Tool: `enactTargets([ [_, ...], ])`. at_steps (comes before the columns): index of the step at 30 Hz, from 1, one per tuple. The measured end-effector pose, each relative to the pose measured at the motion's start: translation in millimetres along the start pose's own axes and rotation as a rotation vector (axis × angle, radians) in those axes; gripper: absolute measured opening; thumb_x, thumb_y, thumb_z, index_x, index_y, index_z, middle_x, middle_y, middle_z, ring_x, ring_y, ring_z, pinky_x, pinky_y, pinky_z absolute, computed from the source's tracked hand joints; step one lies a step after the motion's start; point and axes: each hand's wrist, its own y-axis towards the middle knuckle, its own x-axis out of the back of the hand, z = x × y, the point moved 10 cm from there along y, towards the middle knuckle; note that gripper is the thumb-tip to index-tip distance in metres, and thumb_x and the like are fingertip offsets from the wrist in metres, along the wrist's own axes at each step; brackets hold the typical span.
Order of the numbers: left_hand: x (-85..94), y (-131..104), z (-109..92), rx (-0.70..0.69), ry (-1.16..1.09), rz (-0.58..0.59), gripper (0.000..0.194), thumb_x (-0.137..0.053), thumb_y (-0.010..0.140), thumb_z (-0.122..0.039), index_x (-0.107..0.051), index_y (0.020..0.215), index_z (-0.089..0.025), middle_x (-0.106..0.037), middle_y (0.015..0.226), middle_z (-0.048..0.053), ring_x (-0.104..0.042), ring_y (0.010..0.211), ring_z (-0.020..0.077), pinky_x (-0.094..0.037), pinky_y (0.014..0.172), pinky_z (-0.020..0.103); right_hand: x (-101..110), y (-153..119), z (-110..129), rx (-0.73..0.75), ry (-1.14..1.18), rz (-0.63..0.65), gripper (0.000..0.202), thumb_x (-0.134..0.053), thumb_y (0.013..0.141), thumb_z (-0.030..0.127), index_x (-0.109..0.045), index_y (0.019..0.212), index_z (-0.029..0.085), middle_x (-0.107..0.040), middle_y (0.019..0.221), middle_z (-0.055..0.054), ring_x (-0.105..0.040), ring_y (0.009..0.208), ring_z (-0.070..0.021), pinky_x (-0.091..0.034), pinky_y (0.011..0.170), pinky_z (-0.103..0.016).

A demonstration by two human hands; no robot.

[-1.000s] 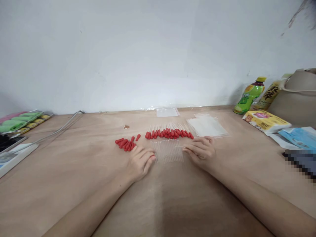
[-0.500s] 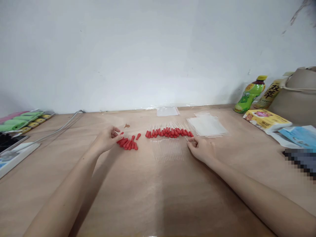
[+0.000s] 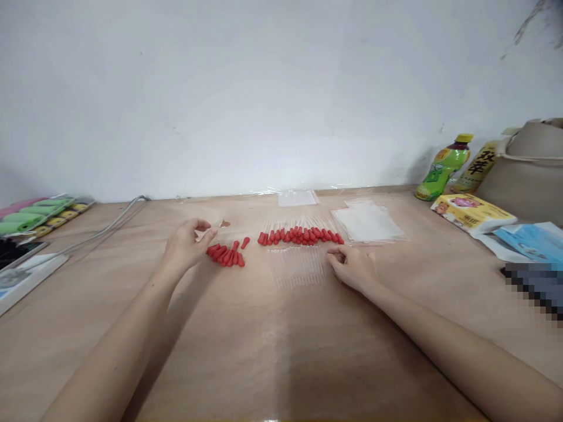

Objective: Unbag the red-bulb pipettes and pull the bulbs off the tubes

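Note:
My left hand (image 3: 189, 243) hovers just left of a small heap of red rubber dropper bulbs (image 3: 226, 256), thumb and forefinger apart with nothing visible between them. One single red bulb (image 3: 245, 242) lies off the heap's upper right. In the middle, a row of clear glass dropper tubes (image 3: 297, 268) lies side by side. At that row's right end my right hand (image 3: 349, 265) has its fingertips pinched on a clear tube, mostly hidden by the fingers. Behind the row lie several droppers fitted with red bulbs (image 3: 301, 235), their clear stems pointing to the wall.
Clear plastic bags (image 3: 369, 221) are stacked right of the droppers, with another bag (image 3: 298, 198) by the wall. Farther right are a green bottle (image 3: 444, 167), a yellow tissue pack (image 3: 472, 214) and a beige bag (image 3: 523, 167). A grey cable (image 3: 118, 221) runs at left.
My left hand has drawn slightly up and left from the bulb heap, and the red bulb at its fingertips no longer shows. My right hand has shifted slightly left toward the tube row.

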Motion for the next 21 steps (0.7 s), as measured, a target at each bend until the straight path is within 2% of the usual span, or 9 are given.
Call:
enactTargets([
  [3,17.2,-11.5,-27.6,-0.157,0.01,-0.284,0.023,-0.049,0.077,-0.039,-0.061,0.083,-0.02,-0.057,0.094,0.007,-0.052,0.092,0.0231,-0.04,0.082,0.036,2.2,-1.1,5.7,0.033,0.012,-0.009,0.024,-0.044,0.079,0.035,-0.066,0.076,0.025,-0.064,0.064,0.001,-0.055,0.062,-0.0168,-0.03,0.064,-0.031],
  [5,10.8,-21.7,-49.7,-0.289,0.019,-0.346,0.021,-0.051,0.077,-0.036,-0.063,0.079,-0.019,-0.054,0.098,0.008,-0.049,0.098,0.0236,-0.037,0.089,0.038,4.5,-1.3,7.1,0.034,0.007,-0.025,0.028,-0.042,0.081,0.037,-0.065,0.072,0.025,-0.064,0.065,0.001,-0.055,0.065,-0.0177,-0.029,0.064,-0.03],
  [8,-21.5,-28.5,-75.5,-0.395,0.073,-0.223,0.02,-0.054,0.076,-0.037,-0.063,0.074,-0.019,-0.052,0.104,0.01,-0.046,0.101,0.0255,-0.036,0.089,0.041,12.6,-1.8,7.8,0.037,0.005,-0.097,0.034,-0.039,0.083,0.04,-0.065,0.07,0.023,-0.063,0.066,-0.001,-0.055,0.072,-0.0193,-0.027,0.066,-0.031],
  [10,-41.1,-29.0,-85.6,-0.4,0.132,-0.15,0.023,-0.056,0.074,-0.041,-0.064,0.074,-0.019,-0.051,0.107,0.011,-0.043,0.104,0.0286,-0.036,0.087,0.044,17.1,-2.4,6.3,0.028,0.002,-0.135,0.034,-0.039,0.083,0.041,-0.064,0.071,0.022,-0.063,0.066,-0.001,-0.055,0.074,-0.02,-0.026,0.067,-0.031],
  [12,-53.9,-27.2,-92.4,-0.392,0.174,-0.125,0.026,-0.056,0.073,-0.043,-0.064,0.075,-0.018,-0.05,0.108,0.013,-0.042,0.105,0.031,-0.035,0.086,0.046,16.7,-2.5,4.1,0.012,-0.018,-0.122,0.036,-0.037,0.084,0.042,-0.064,0.069,0.022,-0.063,0.064,-0.001,-0.055,0.073,-0.0197,-0.026,0.068,-0.032],
  [16,-69.1,-20.9,-99.4,-0.383,0.188,-0.108,0.03,-0.055,0.074,-0.045,-0.064,0.074,-0.017,-0.051,0.108,0.015,-0.042,0.104,0.0317,-0.033,0.085,0.048,9.4,-2.4,7.3,0.043,-0.042,-0.036,0.038,-0.035,0.085,0.04,-0.063,0.067,0.022,-0.059,0.057,0.0,-0.053,0.07,-0.018,-0.026,0.071,-0.031],
  [21,-75.2,-16.8,-100.6,-0.351,0.197,-0.108,0.032,-0.053,0.075,-0.046,-0.065,0.069,-0.016,-0.052,0.107,0.014,-0.043,0.103,0.0312,-0.033,0.085,0.047,2.0,-2.1,16.4,0.095,-0.047,0.026,0.037,-0.036,0.085,0.038,-0.061,0.063,0.022,-0.057,0.054,0.001,-0.051,0.068,-0.0174,-0.024,0.068,-0.03],
])
